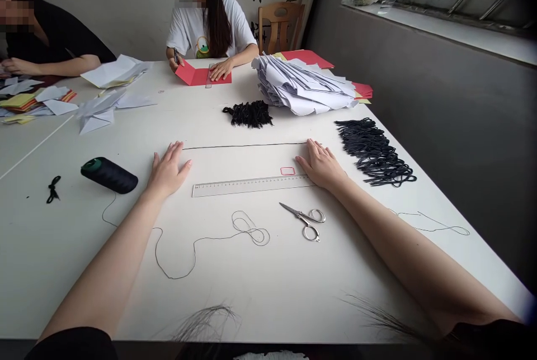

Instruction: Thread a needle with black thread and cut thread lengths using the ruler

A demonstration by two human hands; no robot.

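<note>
A black cord (245,146) lies stretched nearly straight across the white table. My left hand (168,173) rests flat at its left end, fingers apart, the fingertips on or beside the cord. At the other end my right hand (321,163) lies flat too, its fingertips pressing near the cord. Between the forearms sits a clear ruler (251,184), its right end partly under my right hand. Below it lie silver scissors (305,220) with the blades together or nearly so. A spool of black thread (109,175) rests on its side left of my left hand.
Loose thread (251,234) curls before me. Black cord bundles (375,150) lie right, and a smaller pile (249,114) ahead. A paper stack (302,83) stands at the back. Across the table, one person (226,24) handles red card (197,74); another person (50,41) sits left.
</note>
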